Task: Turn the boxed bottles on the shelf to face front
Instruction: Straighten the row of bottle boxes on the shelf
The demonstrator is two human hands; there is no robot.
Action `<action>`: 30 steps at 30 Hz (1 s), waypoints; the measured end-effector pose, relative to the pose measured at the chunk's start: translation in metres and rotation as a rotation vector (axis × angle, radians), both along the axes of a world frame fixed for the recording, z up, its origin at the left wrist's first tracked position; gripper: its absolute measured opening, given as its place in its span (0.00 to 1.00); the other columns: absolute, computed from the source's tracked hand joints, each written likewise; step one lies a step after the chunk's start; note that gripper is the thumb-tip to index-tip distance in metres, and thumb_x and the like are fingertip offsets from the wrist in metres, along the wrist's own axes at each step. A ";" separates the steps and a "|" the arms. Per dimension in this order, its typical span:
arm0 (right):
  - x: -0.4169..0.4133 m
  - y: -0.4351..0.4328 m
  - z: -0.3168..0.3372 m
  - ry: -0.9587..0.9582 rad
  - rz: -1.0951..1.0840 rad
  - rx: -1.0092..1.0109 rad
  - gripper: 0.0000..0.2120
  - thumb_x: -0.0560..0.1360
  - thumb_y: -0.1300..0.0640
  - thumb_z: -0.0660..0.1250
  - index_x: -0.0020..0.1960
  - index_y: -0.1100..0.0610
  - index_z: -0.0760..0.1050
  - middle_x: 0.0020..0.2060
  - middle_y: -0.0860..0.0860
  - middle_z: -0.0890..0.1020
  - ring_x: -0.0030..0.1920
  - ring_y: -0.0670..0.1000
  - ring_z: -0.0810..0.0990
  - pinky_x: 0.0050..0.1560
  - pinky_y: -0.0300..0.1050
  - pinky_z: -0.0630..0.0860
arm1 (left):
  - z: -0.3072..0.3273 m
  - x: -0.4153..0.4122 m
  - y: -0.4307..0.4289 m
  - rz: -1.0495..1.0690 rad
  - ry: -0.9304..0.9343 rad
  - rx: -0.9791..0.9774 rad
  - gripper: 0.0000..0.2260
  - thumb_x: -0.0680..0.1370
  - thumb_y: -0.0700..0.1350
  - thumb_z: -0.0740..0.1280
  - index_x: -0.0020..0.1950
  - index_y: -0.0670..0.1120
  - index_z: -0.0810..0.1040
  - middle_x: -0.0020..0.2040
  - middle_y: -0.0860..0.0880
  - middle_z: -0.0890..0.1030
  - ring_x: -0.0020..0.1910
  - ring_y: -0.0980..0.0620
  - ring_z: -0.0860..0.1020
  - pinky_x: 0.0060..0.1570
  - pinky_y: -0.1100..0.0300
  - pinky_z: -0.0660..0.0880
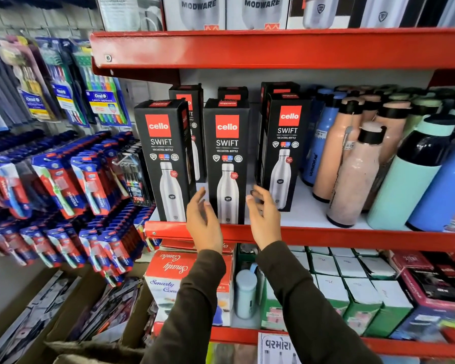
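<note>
Closest to us, our two dark-sleeved arms reached up toward the red metal shelf [352, 239]. Our left hand [204, 222] hovered at the lower left edge of the middle black "cello SWIFT" boxed bottle [227, 161], fingers [198, 197] spread apart and gripping nothing. Whether they brushed the carton, we could not tell. Our right hand [264, 219] mirrored it on the other side, fingers [258, 191] loose and apart, sitting in the gap between the middle box and the right black boxed bottle [284, 153], with the fingertips at that box's lower corner. Nothing was clamped.

On the shelf's front edge, the left black boxed bottle [166, 158] and the middle one showed their printed fronts to us, the left turned a shade off square. The right box stood a step further back, also front-on.

Behind them, more black boxes [187, 101] stood in a second row, mostly hidden, so their facing was unclear. By our reckoning the front row was nearly done, with only squaring up, pulling the right box forward, and checking the back row left.

Off to the right stood loose pastel-coloured bottles [352, 174].
</note>
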State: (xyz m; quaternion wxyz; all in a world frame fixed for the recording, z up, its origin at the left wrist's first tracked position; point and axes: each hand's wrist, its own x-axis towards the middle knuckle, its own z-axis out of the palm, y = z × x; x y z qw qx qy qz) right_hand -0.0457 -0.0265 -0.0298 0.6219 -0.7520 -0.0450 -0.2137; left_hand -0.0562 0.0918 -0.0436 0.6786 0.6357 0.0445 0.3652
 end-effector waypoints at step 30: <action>0.067 -0.114 0.001 0.110 -0.055 -0.059 0.19 0.81 0.59 0.58 0.71 0.55 0.66 0.66 0.56 0.76 0.60 0.51 0.75 0.58 0.39 0.66 | 0.017 0.069 -0.115 -0.285 0.332 0.123 0.17 0.83 0.48 0.57 0.69 0.43 0.74 0.66 0.43 0.78 0.67 0.45 0.74 0.57 0.68 0.63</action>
